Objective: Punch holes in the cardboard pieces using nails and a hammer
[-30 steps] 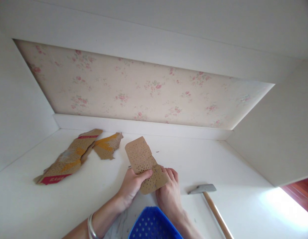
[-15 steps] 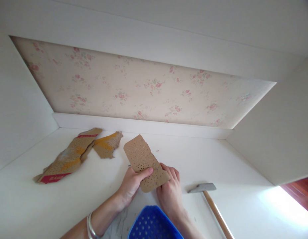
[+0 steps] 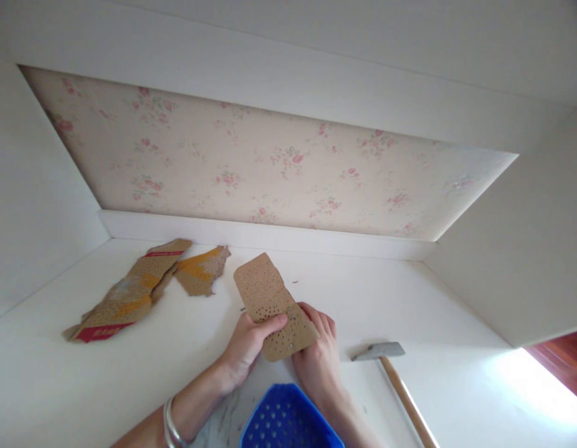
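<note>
Head view: torn cardboard scraps (image 3: 130, 289) lie leftmost, lettering blurred.
Left hand (image 3: 244, 353): your thumb clamps the perforated cardboard (image 3: 258, 283); fingers hidden.
Cardboard position: between your hands; right corner flatter than a second ago, apparently still one piece.
Blue basket (image 3: 263, 426): cut off below.
Right hand (image 3: 319, 351): curled behind that corner; grip can't be told.
Wooden-handled hammer (image 3: 401, 389): handle cut off.

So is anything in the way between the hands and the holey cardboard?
Nothing visible. The left hand has the holey cardboard in its grip, thumb on top; the right hand meets its right edge. The blue basket and hammer aren't between them.
</note>
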A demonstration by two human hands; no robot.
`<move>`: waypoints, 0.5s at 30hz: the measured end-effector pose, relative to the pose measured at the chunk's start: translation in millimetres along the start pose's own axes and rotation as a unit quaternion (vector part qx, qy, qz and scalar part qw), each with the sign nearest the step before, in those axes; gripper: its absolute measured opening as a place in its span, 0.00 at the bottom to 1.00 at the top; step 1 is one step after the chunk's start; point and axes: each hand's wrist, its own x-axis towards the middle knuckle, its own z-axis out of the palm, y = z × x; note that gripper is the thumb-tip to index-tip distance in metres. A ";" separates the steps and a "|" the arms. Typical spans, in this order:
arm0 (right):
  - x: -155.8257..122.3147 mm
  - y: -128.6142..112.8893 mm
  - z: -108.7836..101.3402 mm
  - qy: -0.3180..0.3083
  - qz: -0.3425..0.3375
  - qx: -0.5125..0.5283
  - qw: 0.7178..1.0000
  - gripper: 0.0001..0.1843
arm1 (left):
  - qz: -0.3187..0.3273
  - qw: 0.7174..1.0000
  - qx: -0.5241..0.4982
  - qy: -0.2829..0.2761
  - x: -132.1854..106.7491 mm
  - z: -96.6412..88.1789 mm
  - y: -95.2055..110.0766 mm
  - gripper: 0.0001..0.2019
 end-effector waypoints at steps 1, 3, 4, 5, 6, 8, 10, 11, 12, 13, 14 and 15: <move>0.1 0.6 0.3 -0.001 0.006 0.001 1.000 0.20 | 0.000 1.000 -0.001 0.000 -0.4 0.0 -0.2 0.20; 0.0 1.3 0.6 -0.003 0.013 0.003 1.000 0.19 | 0.003 1.000 0.005 -0.003 -0.8 0.1 -0.7 0.19; 0.0 1.4 0.6 -0.003 0.013 0.004 1.000 0.19 | 0.006 1.000 0.009 -0.005 -0.8 0.2 -1.1 0.19; -0.1 1.3 0.5 -0.003 0.010 0.005 1.000 0.19 | 0.010 1.000 0.013 -0.006 -0.8 0.3 -1.6 0.20; -0.1 1.1 0.4 -0.001 0.008 0.006 1.000 0.19 | 0.015 1.000 0.017 -0.006 -0.6 0.4 -2.1 0.19; -0.2 0.9 0.5 0.005 0.003 0.010 1.000 0.20 | 0.025 0.999 0.026 -0.007 -0.4 0.8 -2.9 0.19; -0.3 1.1 0.9 0.012 0.000 0.015 1.000 0.21 | 0.032 0.999 0.036 -0.008 -0.4 1.2 -3.1 0.18; -0.4 1.4 1.2 0.014 -0.001 0.017 1.000 0.21 | 0.033 0.999 0.040 -0.007 -0.5 1.3 -3.0 0.18; -0.5 1.7 1.6 0.015 -0.002 0.017 1.000 0.21 | 0.032 0.999 0.042 -0.005 -0.5 1.2 -2.8 0.18; -0.5 2.1 1.9 0.013 -0.002 0.016 1.000 0.21 | 0.029 0.999 0.042 -0.002 -0.4 1.0 -2.7 0.18; -0.6 2.4 2.2 0.011 -0.003 0.013 1.000 0.21 | 0.024 0.999 0.040 0.002 -0.2 0.6 -2.7 0.19; -0.7 2.5 2.5 0.010 -0.003 0.008 1.000 0.21 | 0.020 0.999 0.035 0.008 0.2 0.0 -3.0 0.19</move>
